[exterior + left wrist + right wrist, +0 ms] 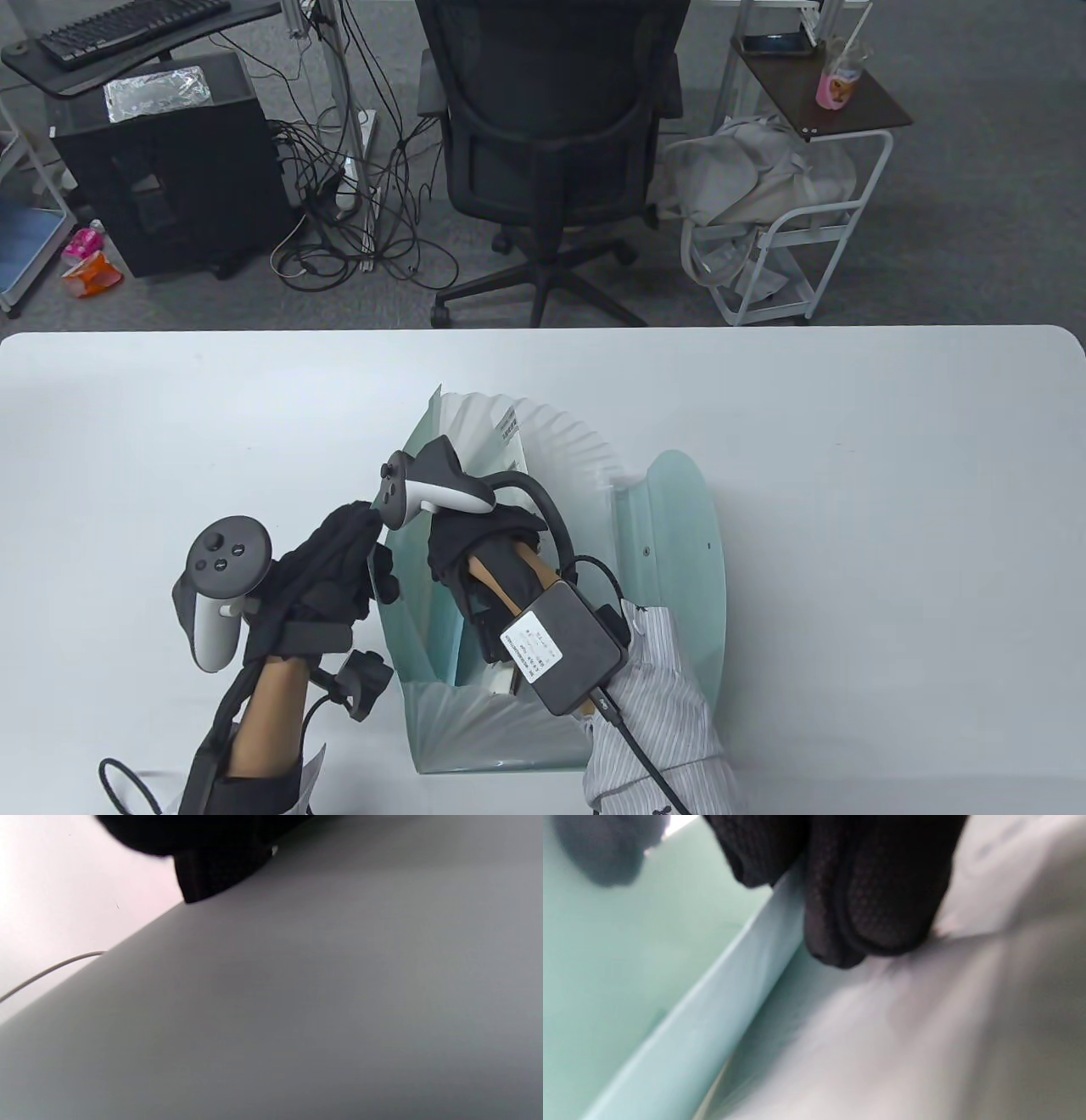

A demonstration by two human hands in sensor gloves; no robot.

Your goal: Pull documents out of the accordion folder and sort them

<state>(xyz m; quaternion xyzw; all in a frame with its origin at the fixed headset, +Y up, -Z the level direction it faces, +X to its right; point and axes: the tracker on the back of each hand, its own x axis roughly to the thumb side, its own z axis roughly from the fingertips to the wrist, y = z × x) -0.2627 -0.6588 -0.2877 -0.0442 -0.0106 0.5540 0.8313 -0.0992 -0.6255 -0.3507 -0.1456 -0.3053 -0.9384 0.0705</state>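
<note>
1. On the white counter [848, 441], the accordion folder [679, 543] stands fanned open near the front edge, between the two forearms.
2. Its covers are translucent pale green plastic; its white paper pleats curve in a fan, and a printed document [512, 437] sticks up among them.
3. Reaching down into the pockets, the right hand [484, 543] has its fingers [865, 899] curled together against a divider edge.
4. Just left, the left hand [327, 564] grips the folder's front cover.

Black mesh-backed office chair [547, 127], black computer keyboard [131, 30], white wire trolley [785, 246], pink drink cup [836, 85], all far beyond the fingers, white table [891, 509] beneath them.
</note>
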